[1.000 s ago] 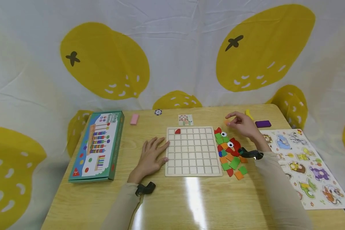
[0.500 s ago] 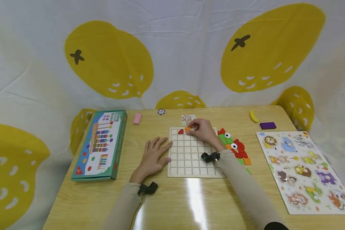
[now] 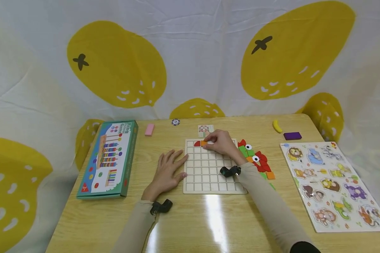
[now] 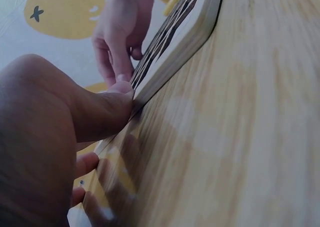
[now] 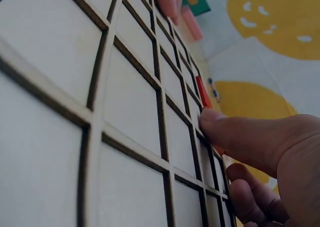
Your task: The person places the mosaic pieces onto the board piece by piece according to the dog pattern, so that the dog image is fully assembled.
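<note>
A wooden grid board (image 3: pixel 197 177) lies flat on the table, with a red quarter-round tile (image 3: pixel 197 143) in its far row. Just right of that tile, my right hand (image 3: pixel 221 143) pinches an orange square tile (image 3: pixel 203 143) between thumb and fingers, down at the board. In the right wrist view the red tile (image 5: pixel 203 92) shows just past the thumb, and the hand mostly hides the orange one. My left hand (image 3: pixel 168 172) rests on the table with fingers spread, its thumb and index tip touching the board's left edge.
Right of the board lies a pile of coloured tiles (image 3: pixel 262 162), partly behind my right arm. A small picture card (image 3: pixel 204 130) sits beyond the board. Around them are a game box (image 3: pixel 109 158), pink block (image 3: pixel 149 130), poker chip (image 3: pixel 175 122), toy banana (image 3: pixel 277 126), purple block (image 3: pixel 292 136) and animal puzzle (image 3: pixel 332 186).
My right hand has come left from beyond the tile pile to the board's far row, bringing the orange tile and lowering it beside the red one. The left hand has stayed put.
</note>
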`<state>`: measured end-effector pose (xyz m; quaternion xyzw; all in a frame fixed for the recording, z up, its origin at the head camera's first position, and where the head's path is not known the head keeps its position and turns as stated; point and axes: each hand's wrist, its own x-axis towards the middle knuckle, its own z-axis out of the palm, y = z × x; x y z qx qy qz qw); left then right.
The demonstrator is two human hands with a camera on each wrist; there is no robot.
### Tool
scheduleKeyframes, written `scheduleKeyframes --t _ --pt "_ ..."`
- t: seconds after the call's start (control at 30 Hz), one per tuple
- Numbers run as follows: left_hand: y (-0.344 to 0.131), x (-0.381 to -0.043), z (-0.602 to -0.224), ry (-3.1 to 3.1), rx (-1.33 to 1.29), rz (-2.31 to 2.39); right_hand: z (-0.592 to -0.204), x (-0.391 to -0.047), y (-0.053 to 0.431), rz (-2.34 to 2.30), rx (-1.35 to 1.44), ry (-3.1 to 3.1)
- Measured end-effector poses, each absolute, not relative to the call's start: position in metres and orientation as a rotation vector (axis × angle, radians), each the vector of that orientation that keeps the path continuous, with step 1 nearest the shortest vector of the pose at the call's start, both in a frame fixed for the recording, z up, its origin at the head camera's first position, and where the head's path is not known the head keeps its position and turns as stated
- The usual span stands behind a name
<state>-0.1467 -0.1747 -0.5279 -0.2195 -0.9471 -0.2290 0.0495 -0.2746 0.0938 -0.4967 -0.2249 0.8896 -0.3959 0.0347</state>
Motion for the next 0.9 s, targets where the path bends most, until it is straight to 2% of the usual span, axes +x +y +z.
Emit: scheduleKeyframes --t 0.23,0.4,0.57,0.7,0.9 --pt "-0.172 -0.151 -0.533 -2.881 -0.690 -0.703 -0.497 -0.278 0.097 -1.253 -0.511 2.679" --pt "-0.169 -0.151 -0.535 -2.887 -0.694 -0.717 -0.494 -0.278 0.109 -1.281 -0.539 2.648" --pt "-0.169 -0.151 -0.535 -2.899 -0.687 -0.705 -0.477 -0.280 0.153 -1.340 -0.514 2.755" --pt "-0.173 -0.150 -0.533 -2.910 -0.665 -0.704 -0.464 -0.284 0.196 -1.126 -0.399 2.869" --pt "-0.176 -0.148 -0.534 -2.896 -0.663 -0.709 -0.471 -0.283 0.228 -0.925 -0.254 2.810"
